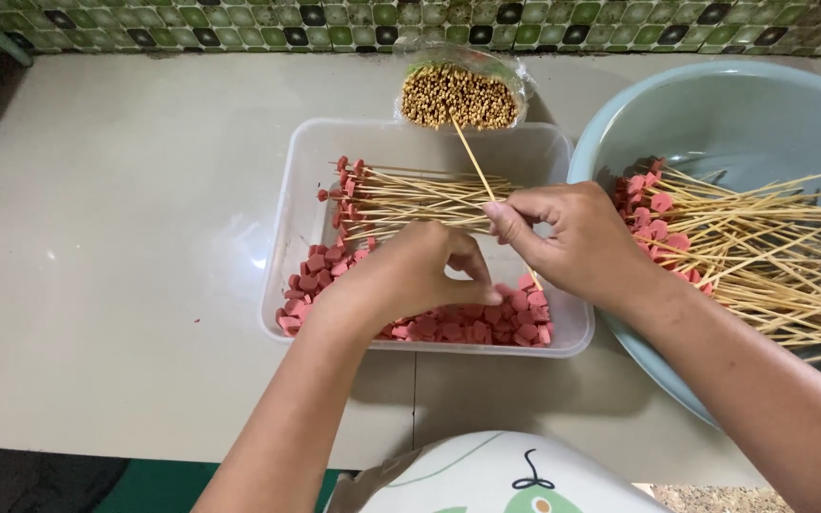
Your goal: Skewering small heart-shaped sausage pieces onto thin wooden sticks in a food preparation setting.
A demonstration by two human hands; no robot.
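My right hand (574, 239) pinches a thin bamboo skewer (472, 160) that slants up toward the far side. My left hand (412, 274) hovers over the clear plastic tub (289, 195), fingers pinched close to the skewer's lower end; a small pink piece may be between them, but I cannot see it clearly. Pink heart-shaped pieces (311, 275) cover the tub's bottom. A row of finished skewers tipped with pink hearts (387, 198) lies across the tub's far half.
A pale blue basin (715, 109) at the right holds many more heart-tipped skewers (762, 256). A plastic-wrapped bundle of bare skewers (458, 95) stands end-on behind the tub. A tiled wall runs along the back, with a green rack at the far left.
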